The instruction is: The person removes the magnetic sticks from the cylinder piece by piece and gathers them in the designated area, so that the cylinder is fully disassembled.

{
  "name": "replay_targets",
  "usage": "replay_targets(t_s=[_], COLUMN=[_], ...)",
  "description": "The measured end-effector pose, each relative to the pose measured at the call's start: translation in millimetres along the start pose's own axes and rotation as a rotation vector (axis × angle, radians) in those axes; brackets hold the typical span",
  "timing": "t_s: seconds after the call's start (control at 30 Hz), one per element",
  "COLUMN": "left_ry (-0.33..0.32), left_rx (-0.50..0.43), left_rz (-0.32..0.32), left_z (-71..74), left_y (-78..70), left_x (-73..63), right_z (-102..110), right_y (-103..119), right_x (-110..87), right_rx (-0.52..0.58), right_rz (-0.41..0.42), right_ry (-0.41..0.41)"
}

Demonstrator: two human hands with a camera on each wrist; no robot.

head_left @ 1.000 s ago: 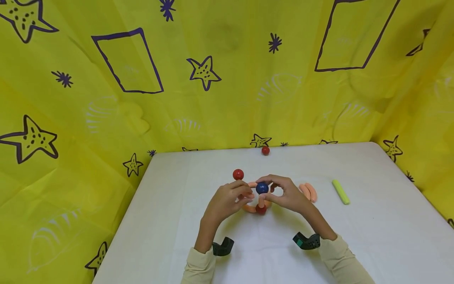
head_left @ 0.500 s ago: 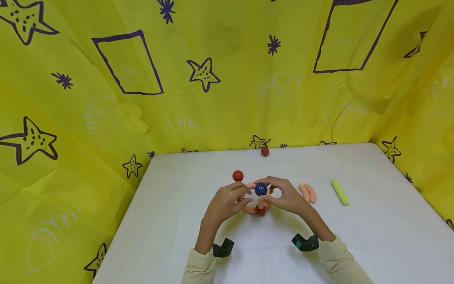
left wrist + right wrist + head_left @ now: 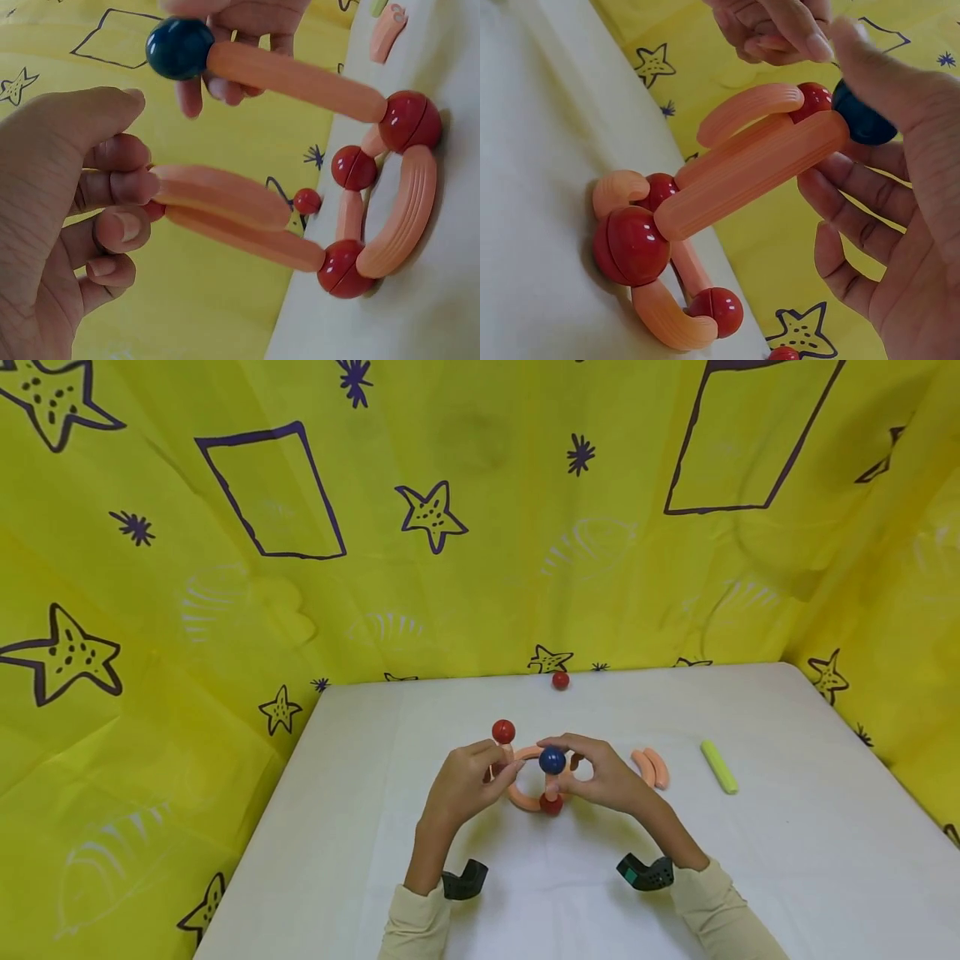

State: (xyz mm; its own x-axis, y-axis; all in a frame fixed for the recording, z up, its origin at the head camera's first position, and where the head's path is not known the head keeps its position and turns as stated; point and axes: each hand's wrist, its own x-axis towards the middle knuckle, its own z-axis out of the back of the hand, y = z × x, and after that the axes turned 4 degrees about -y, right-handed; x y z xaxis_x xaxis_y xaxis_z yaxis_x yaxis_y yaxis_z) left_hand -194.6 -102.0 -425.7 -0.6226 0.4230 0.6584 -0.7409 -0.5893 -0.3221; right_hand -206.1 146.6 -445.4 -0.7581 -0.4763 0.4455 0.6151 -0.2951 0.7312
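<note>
An orange-rod-and-ball building toy stands mid-table: a ring of curved rods (image 3: 405,217) and red balls (image 3: 411,121), with two upright straight rods. My right hand (image 3: 603,777) pinches the blue ball (image 3: 552,761) atop the nearer straight rod (image 3: 300,82), between thumb and fingers. Topping the other upright is a red ball (image 3: 503,732), mostly hidden in the left wrist view. From that ball a curved rod (image 3: 750,112) sticks out with its far end free. Beside this upright my left hand (image 3: 461,789) has loosely bent fingers; the right wrist view shows them apart from the curved rod.
Two loose orange curved rods (image 3: 651,768) lie right of the toy on the white table (image 3: 795,860). Farther right is a yellow-green rod (image 3: 720,767). A single red ball (image 3: 560,681) sits by the back edge, before the yellow curtain (image 3: 480,593).
My left hand has drawn slightly left, and its thumb and fingers look closer together in the head view. My right hand stays at the blue ball.
</note>
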Motion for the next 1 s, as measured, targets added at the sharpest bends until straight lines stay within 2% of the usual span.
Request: replay_targets(t_s=[0.13,0.3,0.43,0.57,0.63,0.73,0.87,1.0], left_ry=[-0.021,0.007,0.033,0.033,0.018,-0.014,-0.04,-0.024], left_rx=[0.064,0.14,0.176,0.176,0.168,0.158,0.145,0.126], left_rz=[0.058,0.153,0.206,0.223,0.217,0.203,0.206,0.241], left_z=[4.6,7.7,6.0,1.0,-1.6,-5.4,-9.5,-11.9], left_y=[6.4,10.9,12.4,12.8,12.3,11.9,10.6,7.9], left_x=[-2.1,-4.3,-5.7,-5.9,-6.1,-6.5,-5.7,-3.8], right_z=[4,10,10,8,7,5,2,0], right_y=[-2,-2,-4,-13,-17,-20,-23,-24], right_x=[0.8,5.7,14.1,26.2,33.0,44.9,60.2,71.0], right_rx=[-0.004,0.017,0.085,0.144,0.185,0.251,0.299,0.318], right_rz=[0.024,0.078,0.015,-0.108,-0.157,-0.185,-0.162,-0.132], right_ry=[-0.016,-0.068,-0.114,-0.127,-0.101,-0.02,0.106,0.187])
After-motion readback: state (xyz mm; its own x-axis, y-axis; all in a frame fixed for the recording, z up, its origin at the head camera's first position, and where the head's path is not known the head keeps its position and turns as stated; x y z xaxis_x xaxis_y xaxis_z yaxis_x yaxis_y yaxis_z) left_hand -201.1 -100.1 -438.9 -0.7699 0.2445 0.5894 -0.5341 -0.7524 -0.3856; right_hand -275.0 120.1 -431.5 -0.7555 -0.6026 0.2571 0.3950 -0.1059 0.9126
